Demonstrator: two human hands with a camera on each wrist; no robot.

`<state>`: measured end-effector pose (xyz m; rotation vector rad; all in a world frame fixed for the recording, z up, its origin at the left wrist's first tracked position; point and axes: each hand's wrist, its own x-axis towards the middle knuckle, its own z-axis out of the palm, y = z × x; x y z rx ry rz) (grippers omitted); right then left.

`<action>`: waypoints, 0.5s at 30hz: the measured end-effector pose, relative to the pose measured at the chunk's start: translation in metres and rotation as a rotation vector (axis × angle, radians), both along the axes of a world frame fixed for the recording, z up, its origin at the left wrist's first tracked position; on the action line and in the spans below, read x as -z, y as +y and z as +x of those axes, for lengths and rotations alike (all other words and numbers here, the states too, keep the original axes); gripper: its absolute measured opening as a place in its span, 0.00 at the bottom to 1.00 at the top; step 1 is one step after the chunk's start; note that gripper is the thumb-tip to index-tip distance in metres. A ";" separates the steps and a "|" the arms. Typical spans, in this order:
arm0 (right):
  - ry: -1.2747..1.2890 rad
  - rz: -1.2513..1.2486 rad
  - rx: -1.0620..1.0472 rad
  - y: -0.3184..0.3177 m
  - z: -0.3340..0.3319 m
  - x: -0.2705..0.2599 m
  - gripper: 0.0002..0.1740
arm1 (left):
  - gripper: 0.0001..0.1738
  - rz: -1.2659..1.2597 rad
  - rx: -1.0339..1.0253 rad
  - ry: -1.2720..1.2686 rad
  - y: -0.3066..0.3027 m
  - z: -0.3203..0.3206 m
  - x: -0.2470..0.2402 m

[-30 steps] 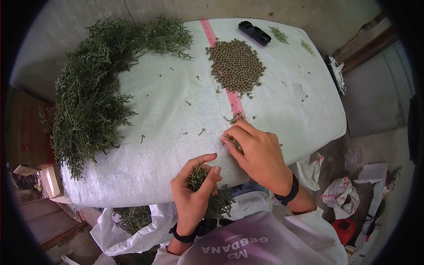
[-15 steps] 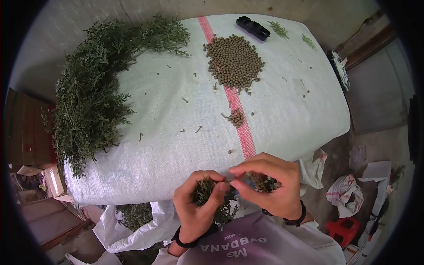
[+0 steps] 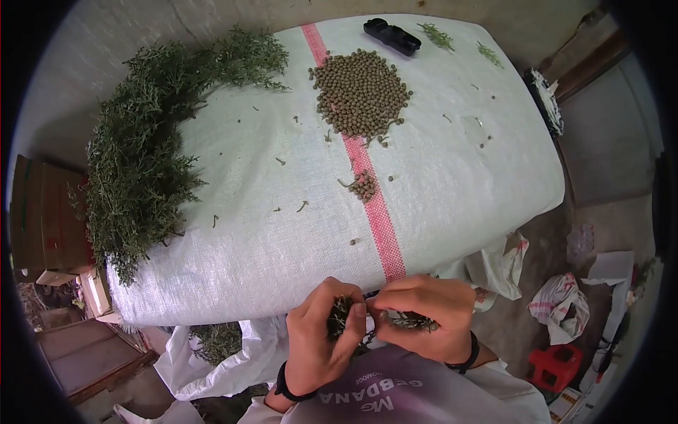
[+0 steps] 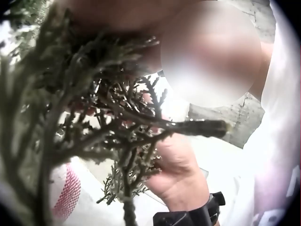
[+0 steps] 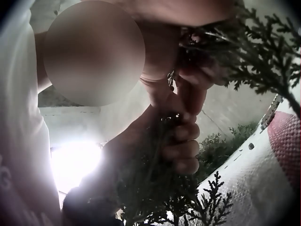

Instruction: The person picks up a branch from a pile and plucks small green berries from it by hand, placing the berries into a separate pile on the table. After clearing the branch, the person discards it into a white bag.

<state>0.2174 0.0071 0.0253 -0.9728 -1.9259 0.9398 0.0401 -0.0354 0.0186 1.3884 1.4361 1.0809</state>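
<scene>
To your right, you have 1 red plastic stool (image 3: 556, 362) near a crumpled white bag with red stripes (image 3: 560, 305). A brown cardboard box (image 3: 51, 208) stands to your left.

Probably a storeroom, though the edges are dark: beyond the hands (image 3: 314, 346), a stuffed sack (image 3: 282, 247) by a bare wall (image 3: 537, 35); left of them, a box (image 3: 53, 212); right, a stool (image 3: 542, 358) and bag (image 3: 547, 307) on the floor (image 3: 512, 325).

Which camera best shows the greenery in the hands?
The left wrist view: the greenery looms large, with a stem end visible. The head view shows small, partly covered bits; the right wrist view, dark leafy tips.
</scene>
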 end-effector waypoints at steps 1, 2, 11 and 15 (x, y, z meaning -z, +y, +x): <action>-0.015 0.041 0.004 -0.002 0.001 0.000 0.18 | 0.05 -0.002 -0.001 0.004 0.000 0.002 -0.001; -0.029 0.084 0.008 -0.004 0.002 0.000 0.19 | 0.05 0.030 -0.005 0.103 0.000 0.004 -0.002; -0.070 0.315 0.058 -0.003 0.008 0.006 0.15 | 0.14 -0.143 0.000 0.039 0.008 0.013 -0.006; -0.224 0.490 0.042 -0.005 0.014 0.013 0.10 | 0.20 -0.363 -0.010 -0.237 0.010 0.021 -0.006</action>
